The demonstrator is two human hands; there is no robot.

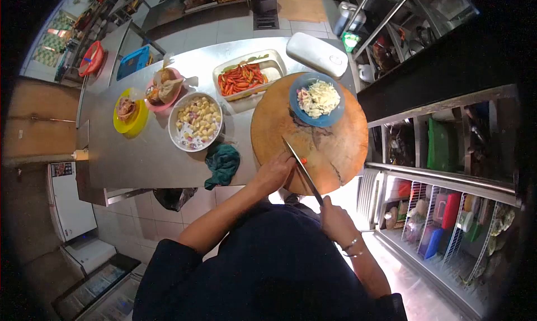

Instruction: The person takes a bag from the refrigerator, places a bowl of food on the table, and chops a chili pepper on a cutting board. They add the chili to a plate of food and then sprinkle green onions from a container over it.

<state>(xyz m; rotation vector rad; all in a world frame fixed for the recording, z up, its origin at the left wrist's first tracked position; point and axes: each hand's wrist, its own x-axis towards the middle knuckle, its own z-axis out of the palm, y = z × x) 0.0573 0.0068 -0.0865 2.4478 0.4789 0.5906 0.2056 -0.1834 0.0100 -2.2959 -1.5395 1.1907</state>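
Observation:
My right hand [338, 221] is closed around the handle of a kitchen knife [305, 174], whose blade slants up and left over the round wooden chopping board [268, 128]. At the board's near left edge my left hand [274, 174] has its fingers bunched together against the blade; whatever they hold is hidden. Just right of the blade lies a small red piece [304, 161], which looks like chili. Toward the back of the board sits a blue-grey plate [302, 117] heaped with pale chopped pieces [319, 98].
Left of the board are a dark green cloth [222, 163], a white bowl of peeled cloves [197, 119] and a tray of red chilies [241, 79]. Farther left stand pink [178, 86] and yellow plates [137, 125]. A lidded metal container [316, 53] lies behind the board. Shelving [447, 209] lines the right.

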